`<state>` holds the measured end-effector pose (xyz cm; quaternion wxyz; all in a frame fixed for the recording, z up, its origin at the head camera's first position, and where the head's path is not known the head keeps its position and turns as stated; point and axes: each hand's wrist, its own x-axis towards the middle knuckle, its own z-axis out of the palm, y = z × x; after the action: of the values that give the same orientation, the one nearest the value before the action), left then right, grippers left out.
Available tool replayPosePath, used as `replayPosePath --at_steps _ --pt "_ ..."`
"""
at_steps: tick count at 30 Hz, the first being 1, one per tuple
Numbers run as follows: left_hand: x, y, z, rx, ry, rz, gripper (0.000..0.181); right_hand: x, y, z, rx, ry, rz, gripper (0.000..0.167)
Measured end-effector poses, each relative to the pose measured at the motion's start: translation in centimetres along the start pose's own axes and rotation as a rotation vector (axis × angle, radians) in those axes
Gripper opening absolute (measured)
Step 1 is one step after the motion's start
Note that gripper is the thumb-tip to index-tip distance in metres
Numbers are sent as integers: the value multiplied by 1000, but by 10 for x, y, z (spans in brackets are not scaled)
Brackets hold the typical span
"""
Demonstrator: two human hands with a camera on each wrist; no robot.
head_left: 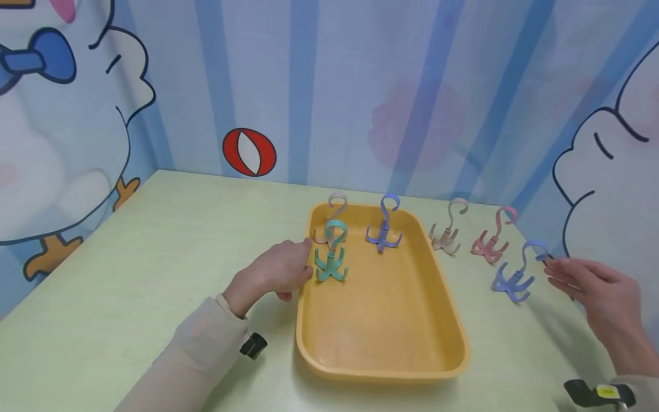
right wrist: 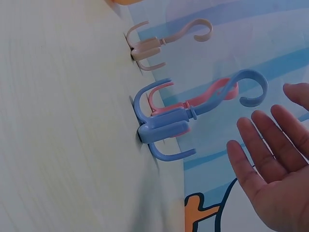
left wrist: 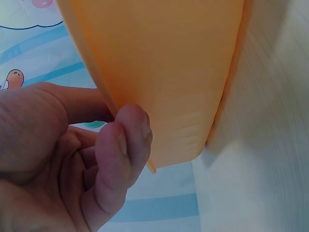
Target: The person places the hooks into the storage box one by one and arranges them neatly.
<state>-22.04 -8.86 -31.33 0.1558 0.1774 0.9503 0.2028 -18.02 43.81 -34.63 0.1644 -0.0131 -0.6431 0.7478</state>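
At the left long side of a yellow tray, my left hand grips the rim, its fingers on both sides of the wall. Inside the tray stand a teal four-pronged hook, a pale pinkish hook partly hidden behind it, and a violet-blue hook. My right hand is beside the curled top of a blue hook standing on the table. In the right wrist view that hand's fingers are fairly straight, with a gap between them and the blue hook.
A pink hook and a beige hook stand upright on the table, between the tray and the blue hook. A striped cartoon-print curtain rises behind the table and along its sides.
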Motion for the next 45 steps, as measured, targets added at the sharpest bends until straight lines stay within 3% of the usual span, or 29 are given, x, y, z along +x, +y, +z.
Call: replayPosePath --at_steps 6,16,24,30,38,45 --pt "0 -1 1 -4 3 -1 65 3 2 1 -12 18 11 16" --pt "0 0 0 -8 6 -3 63 11 10 6 45 -122 36 33" --pt "0 -1 1 -6 3 -6 62 21 10 9 56 -187 131 36" --pt "1 -1 1 -13 5 -1 61 25 12 13 21 -179 142 31" --pt "0 -1 1 -13 11 7 59 26 12 18 122 -205 150 34" --pt "1 0 0 -13 4 0 60 26 12 20 34 -167 138 31"
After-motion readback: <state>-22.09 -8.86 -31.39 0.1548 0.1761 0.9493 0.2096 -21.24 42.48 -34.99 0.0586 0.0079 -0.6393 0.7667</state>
